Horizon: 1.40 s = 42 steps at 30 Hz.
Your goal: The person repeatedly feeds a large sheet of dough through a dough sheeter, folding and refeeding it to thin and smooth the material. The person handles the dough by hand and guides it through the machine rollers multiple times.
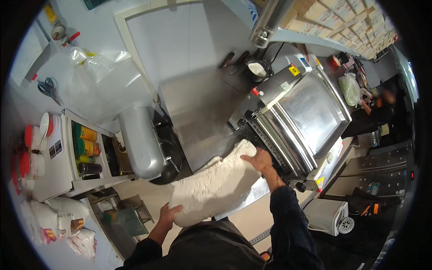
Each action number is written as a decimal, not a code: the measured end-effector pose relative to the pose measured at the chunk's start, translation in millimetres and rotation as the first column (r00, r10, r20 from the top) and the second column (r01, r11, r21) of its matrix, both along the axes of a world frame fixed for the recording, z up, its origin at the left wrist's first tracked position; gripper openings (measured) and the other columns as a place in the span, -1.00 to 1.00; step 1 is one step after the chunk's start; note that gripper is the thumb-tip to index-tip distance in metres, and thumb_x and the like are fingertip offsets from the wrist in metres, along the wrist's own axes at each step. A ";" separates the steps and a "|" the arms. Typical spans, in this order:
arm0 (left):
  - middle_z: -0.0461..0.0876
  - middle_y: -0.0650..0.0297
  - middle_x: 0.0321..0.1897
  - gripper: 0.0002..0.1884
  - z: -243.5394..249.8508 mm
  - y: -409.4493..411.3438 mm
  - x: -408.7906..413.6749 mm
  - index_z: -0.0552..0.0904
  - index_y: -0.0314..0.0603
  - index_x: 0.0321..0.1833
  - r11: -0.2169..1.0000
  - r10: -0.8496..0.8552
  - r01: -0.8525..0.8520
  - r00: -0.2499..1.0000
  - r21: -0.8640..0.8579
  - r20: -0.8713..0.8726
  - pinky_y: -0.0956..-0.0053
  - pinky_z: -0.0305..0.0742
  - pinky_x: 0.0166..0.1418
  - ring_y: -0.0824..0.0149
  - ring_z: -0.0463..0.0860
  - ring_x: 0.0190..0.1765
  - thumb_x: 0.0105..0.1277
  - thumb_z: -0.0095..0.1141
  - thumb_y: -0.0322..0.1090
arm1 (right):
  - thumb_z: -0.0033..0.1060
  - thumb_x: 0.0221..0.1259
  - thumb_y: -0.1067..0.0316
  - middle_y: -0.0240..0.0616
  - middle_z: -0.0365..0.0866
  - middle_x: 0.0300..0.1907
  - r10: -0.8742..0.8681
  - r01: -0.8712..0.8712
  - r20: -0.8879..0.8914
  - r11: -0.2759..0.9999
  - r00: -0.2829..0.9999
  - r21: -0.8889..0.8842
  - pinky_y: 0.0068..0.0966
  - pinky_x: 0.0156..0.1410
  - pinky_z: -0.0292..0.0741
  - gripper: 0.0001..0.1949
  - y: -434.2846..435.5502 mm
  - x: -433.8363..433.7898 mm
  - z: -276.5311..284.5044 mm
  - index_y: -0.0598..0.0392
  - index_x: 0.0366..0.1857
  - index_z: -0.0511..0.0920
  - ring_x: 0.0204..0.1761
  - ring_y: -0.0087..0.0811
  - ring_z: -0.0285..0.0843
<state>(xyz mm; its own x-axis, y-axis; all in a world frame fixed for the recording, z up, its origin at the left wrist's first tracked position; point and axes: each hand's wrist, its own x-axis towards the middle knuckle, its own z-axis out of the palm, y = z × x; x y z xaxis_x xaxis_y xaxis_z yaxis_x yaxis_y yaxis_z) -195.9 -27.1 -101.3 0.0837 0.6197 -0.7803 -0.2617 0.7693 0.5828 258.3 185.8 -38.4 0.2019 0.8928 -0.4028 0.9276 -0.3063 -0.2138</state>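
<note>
A long, thick slab of pale dough (216, 185) stretches between my two hands, in front of my dark apron. My left hand (168, 216) grips its lower left end, with the thumb on top. At the upper right end, my right hand (261, 160) holds the dough with the thumb across its surface. Just beyond that hand stands a dough sheeter (287, 125) with shiny metal rollers and a steel top plate. Part of the dough overlaps the near edge of a stainless steel table (199, 118). The fingers beneath the dough are hidden.
On the left are a grey stand mixer (141, 141) and a shelf (72, 182) of jars. A black container of white powder (258, 69) sits behind the sheeter. A white bin (325, 216) stands at right. Farther right, a person (374, 111) handles a bag of greens (350, 88).
</note>
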 end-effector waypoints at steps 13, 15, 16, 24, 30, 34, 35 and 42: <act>0.80 -0.02 0.25 -0.36 169.3 28.6 51.4 0.57 -0.50 0.50 0.953 0.091 -0.141 0.977 0.267 0.193 0.15 0.68 0.36 0.06 0.82 0.22 0.35 0.36 -0.42 | 0.79 0.12 -0.32 0.19 0.82 -0.35 0.172 -0.170 0.032 0.895 0.985 0.412 -0.10 -0.04 0.78 -0.17 -49.6 -1.0 331.0 0.44 0.00 0.71 -0.26 0.07 0.91; 0.79 -0.03 0.28 -0.36 192.0 47.6 88.7 0.55 -0.49 0.53 0.932 0.095 -0.183 0.956 0.313 0.278 0.15 0.67 0.39 0.05 0.81 0.25 0.37 0.33 -0.43 | 0.83 0.11 -0.28 0.16 0.82 -0.36 0.249 -0.235 0.053 0.795 0.967 0.559 -0.13 -0.06 0.79 -0.16 -38.4 38.9 382.6 0.46 0.05 0.71 -0.26 0.02 0.91; 0.78 -0.03 0.29 -0.36 202.9 58.6 113.3 0.55 -0.49 0.54 0.920 0.094 -0.204 0.943 0.334 0.318 0.16 0.67 0.40 0.05 0.80 0.27 0.39 0.31 -0.45 | 0.90 0.06 -0.14 0.09 0.86 -0.29 0.221 -0.220 0.067 0.797 0.973 0.563 -0.19 -0.05 0.80 -0.25 -33.2 51.0 419.0 0.40 0.05 0.73 -0.21 -0.13 0.92; 0.77 0.00 0.32 -0.34 273.0 169.7 341.6 0.52 -0.49 0.57 0.794 -0.048 -0.156 0.948 0.588 0.316 0.27 0.66 0.40 0.21 0.78 0.29 0.49 0.44 -0.34 | 0.81 0.14 -0.03 0.01 0.94 -0.18 0.234 -0.335 0.240 0.632 0.942 0.699 -0.35 -0.13 0.82 -0.44 41.7 174.2 579.8 0.29 0.01 0.86 -0.33 -0.27 0.93; 0.88 -0.04 0.12 -0.44 256.6 267.8 452.4 0.68 -0.52 0.34 0.650 -0.197 0.135 0.980 0.747 -0.006 0.23 0.74 0.23 0.12 0.89 0.07 0.44 0.53 -0.23 | 0.78 0.18 -0.03 0.06 0.92 -0.20 0.211 -0.369 0.310 0.657 0.927 0.657 -0.36 -0.15 0.78 -0.44 88.0 253.7 596.7 0.33 -0.02 0.85 -0.33 -0.26 0.91; 0.83 -0.32 0.14 -0.18 255.7 305.1 479.9 0.62 -0.62 0.37 0.403 -0.243 0.701 0.702 0.589 -0.670 0.02 0.70 0.34 -0.28 0.84 0.20 0.30 0.63 0.00 | 0.77 0.14 -0.07 0.08 0.89 -0.23 0.125 -0.304 0.328 0.756 0.936 0.580 -0.23 0.03 0.74 -0.37 100.1 287.0 567.4 0.43 -0.04 0.84 -0.22 -0.07 0.89; 0.82 -0.32 0.16 -0.15 246.8 310.5 477.6 0.59 -0.61 0.39 0.423 -0.204 0.720 0.667 0.550 -0.716 0.03 0.69 0.35 -0.27 0.83 0.22 0.30 0.64 0.02 | 0.77 0.12 -0.07 0.11 0.89 -0.22 0.141 -0.325 0.332 0.728 0.933 0.604 -0.22 0.03 0.74 -0.37 106.1 293.2 558.1 0.44 -0.05 0.83 -0.22 -0.06 0.90; 0.77 -0.36 0.24 -0.06 272.9 309.3 460.3 0.51 -0.58 0.44 0.400 -0.217 0.860 0.427 0.319 -0.878 0.02 0.59 0.45 -0.28 0.76 0.34 0.30 0.65 0.13 | 0.76 0.09 -0.11 0.18 0.88 -0.23 0.223 -0.332 0.247 0.675 0.943 0.659 -0.16 0.05 0.73 -0.36 123.4 316.4 538.6 0.43 -0.10 0.85 -0.20 0.03 0.90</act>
